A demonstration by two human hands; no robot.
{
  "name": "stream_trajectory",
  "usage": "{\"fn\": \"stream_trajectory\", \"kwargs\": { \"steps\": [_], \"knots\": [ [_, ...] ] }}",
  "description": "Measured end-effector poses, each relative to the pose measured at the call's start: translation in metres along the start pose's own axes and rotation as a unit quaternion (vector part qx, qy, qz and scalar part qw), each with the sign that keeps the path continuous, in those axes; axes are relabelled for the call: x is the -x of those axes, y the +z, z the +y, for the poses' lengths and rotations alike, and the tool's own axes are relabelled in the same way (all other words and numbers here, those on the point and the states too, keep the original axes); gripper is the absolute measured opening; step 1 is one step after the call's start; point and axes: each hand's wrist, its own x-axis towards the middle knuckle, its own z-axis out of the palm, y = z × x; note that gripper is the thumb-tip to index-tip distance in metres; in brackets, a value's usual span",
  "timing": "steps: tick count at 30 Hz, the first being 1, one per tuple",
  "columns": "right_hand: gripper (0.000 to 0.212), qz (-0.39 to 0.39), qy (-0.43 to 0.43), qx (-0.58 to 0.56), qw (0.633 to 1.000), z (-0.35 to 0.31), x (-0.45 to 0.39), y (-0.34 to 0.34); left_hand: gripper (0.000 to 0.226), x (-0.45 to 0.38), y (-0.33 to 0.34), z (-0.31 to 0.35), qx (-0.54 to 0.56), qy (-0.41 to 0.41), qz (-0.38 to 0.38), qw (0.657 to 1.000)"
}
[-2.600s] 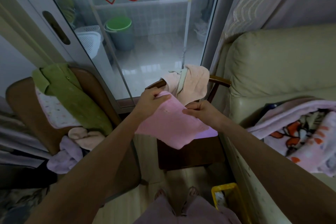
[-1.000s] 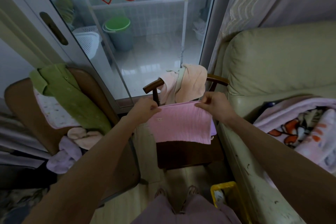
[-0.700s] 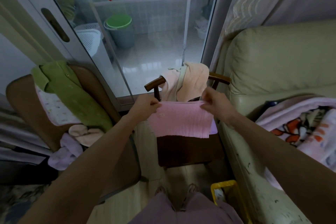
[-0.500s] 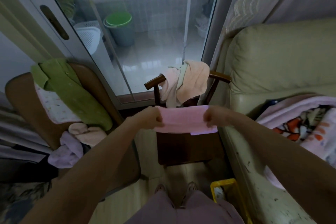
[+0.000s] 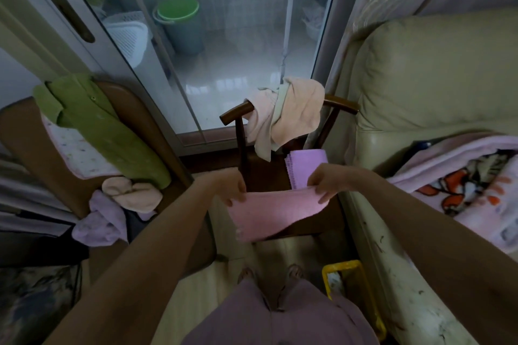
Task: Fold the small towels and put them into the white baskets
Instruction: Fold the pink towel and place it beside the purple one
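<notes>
Both hands, left (image 5: 228, 186) and right (image 5: 326, 180), pinch the pink towel's (image 5: 269, 214) top corners, cloth hanging between them.

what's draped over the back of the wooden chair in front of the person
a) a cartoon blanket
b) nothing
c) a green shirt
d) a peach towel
d: a peach towel hangs over the top rail of the wooden chair; the green shirt lies on the brown seat to the left and the cartoon blanket on the sofa to the right.
</notes>
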Motion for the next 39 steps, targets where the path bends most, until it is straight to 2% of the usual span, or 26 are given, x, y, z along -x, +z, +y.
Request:
{"fn": "stream_trajectory", "kwargs": {
  "steps": [3,6,9,13,16,19,22,26,30,33,35,39],
  "knots": [
    [0.028,-0.038,0.015,-0.033,0.999,0.007,-0.009,0.013,0.005,-0.006,0.016,-0.003,0.048,-0.013,-0.012,0.999],
    [0.027,-0.025,0.021,-0.081,0.996,0.015,-0.022,0.027,0.009,-0.017,0.031,-0.009,0.038,-0.005,0.019,0.999],
    [0.025,0.07,-0.01,-0.057,0.996,0.02,-0.036,0.041,0.015,-0.031,0.045,-0.012,0.025,-0.002,0.11,0.994],
    [0.022,0.197,-0.057,-0.041,0.978,0.023,-0.053,0.047,0.019,-0.046,0.048,-0.014,0.084,0.004,0.197,0.977],
    [0.024,0.254,-0.076,-0.085,0.96,0.024,-0.066,0.049,0.017,-0.053,0.045,-0.018,0.1,0.017,0.245,0.964],
    [0.023,0.265,-0.086,-0.101,0.955,0.032,-0.087,0.066,0.021,-0.072,0.055,-0.027,0.087,0.035,0.269,0.959],
    [0.024,0.25,-0.068,-0.107,0.96,0.051,-0.12,0.096,0.024,-0.105,0.084,-0.042,0.094,0.008,0.246,0.965],
    [0.023,0.197,-0.032,-0.082,0.976,0.085,-0.168,0.148,0.026,-0.158,0.135,-0.059,0.091,-0.033,0.16,0.982],
    [0.026,0.12,0.029,-0.059,0.991,0.12,-0.197,0.195,0.026,-0.19,0.186,-0.07,0.066,-0.053,0.062,0.994],
    [0.029,0.06,0.031,-0.042,0.997,0.136,-0.199,0.218,0.024,-0.194,0.214,-0.073,0.056,-0.055,0.014,0.997],
    [0.03,0.059,0.011,-0.046,0.997,0.143,-0.196,0.227,0.02,-0.192,0.225,-0.074,0.047,-0.047,0.01,0.998],
    [0.028,0.11,-0.057,-0.007,0.992,0.147,-0.196,0.23,0.02,-0.195,0.231,-0.079,0.094,-0.077,0.022,0.992]
  ]
}}
